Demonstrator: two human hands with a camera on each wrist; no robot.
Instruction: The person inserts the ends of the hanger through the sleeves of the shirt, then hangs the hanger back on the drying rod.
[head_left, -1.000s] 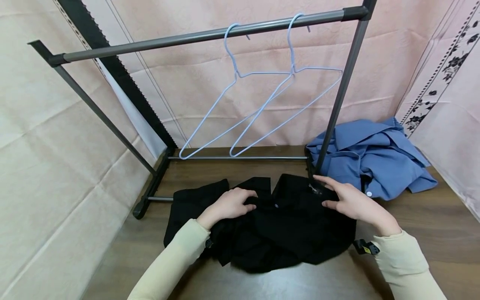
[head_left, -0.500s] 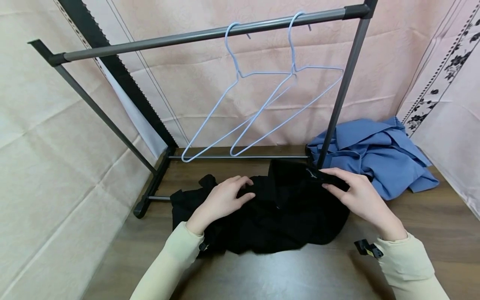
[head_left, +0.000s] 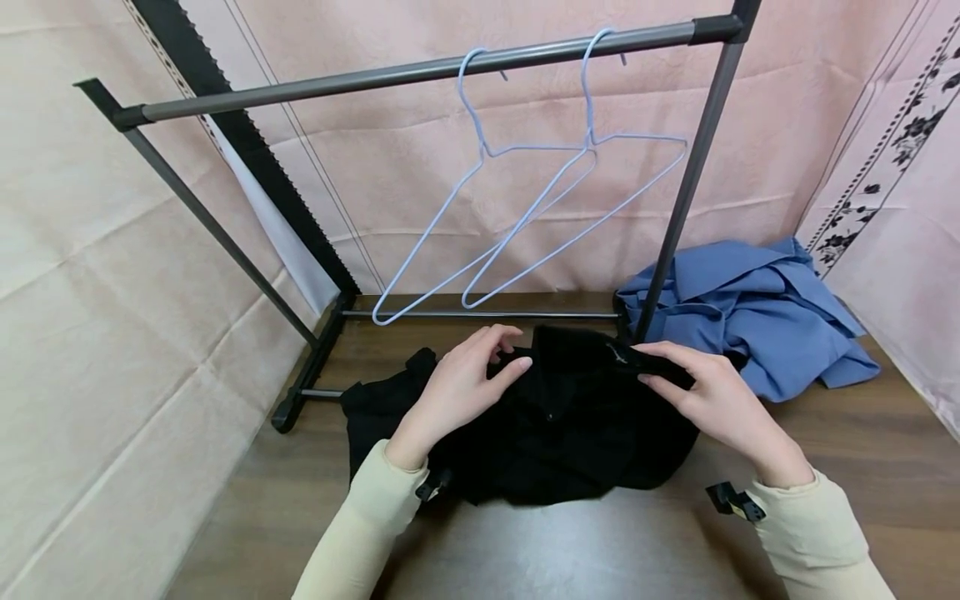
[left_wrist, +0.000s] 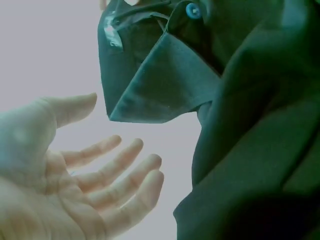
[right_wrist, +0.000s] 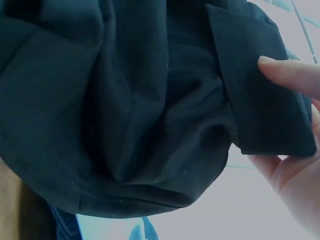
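A black collared shirt [head_left: 577,454] lies bunched on the wooden floor, its collar raised. My right hand [head_left: 708,392] pinches one end of the collar, thumb on the near face and fingers behind, as the right wrist view shows. Beside the collar's other point [left_wrist: 155,85], my left hand [head_left: 468,379] has its fingers spread and relaxed. A gap separates that hand from the cloth in the left wrist view. A blue button [left_wrist: 193,10] and a pale label [left_wrist: 113,32] show at the neck.
Beyond the shirt stands a dark metal clothes rack [head_left: 375,79]. From its bar hang two light blue wire hangers [head_left: 480,158]. A blue garment [head_left: 750,308] lies heaped by the rack's right post. Pinkish cloth [head_left: 337,208] covers the walls.
My right hand has taken hold of the collar and lifted it. My left hand has come off the cloth, moving slightly up and right. The shirt's near edge has drawn away from me.
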